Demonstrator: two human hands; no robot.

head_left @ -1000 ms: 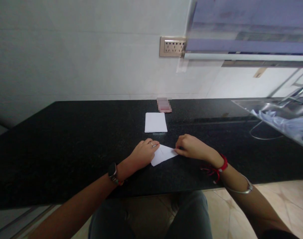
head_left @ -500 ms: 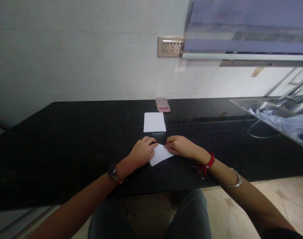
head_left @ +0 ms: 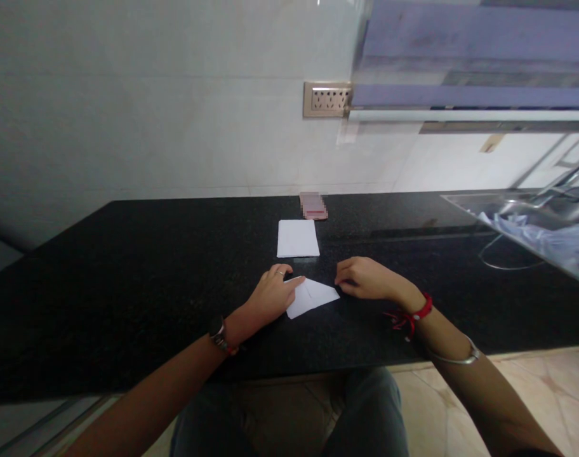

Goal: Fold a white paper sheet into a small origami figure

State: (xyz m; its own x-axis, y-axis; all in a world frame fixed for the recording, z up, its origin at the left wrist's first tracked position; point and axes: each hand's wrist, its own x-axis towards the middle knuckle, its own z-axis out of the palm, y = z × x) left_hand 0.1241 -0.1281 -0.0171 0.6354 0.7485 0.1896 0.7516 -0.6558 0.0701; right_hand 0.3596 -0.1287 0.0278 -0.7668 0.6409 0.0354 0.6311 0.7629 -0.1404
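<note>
A folded piece of white paper (head_left: 313,298) lies on the dark counter in front of me, narrowing to a point on its right. My left hand (head_left: 273,292) holds it down at its left end, the index finger stretched along the upper edge. Just off the paper's right tip is my right hand (head_left: 363,277), its fingers curled together and nothing visible in them. Beyond both hands lies a stack of square white paper (head_left: 298,238), which neither hand touches.
A small pinkish packet (head_left: 313,205), partly blurred out, lies behind the stack near the wall. At the right a metal sink (head_left: 522,206) holds a crumpled whitish plastic bag (head_left: 546,238). The black counter (head_left: 127,285) ends at its front edge above my knees.
My right hand has come off the paper and moved right, past its tip. My left hand stays on the paper. The view has shifted slightly.
</note>
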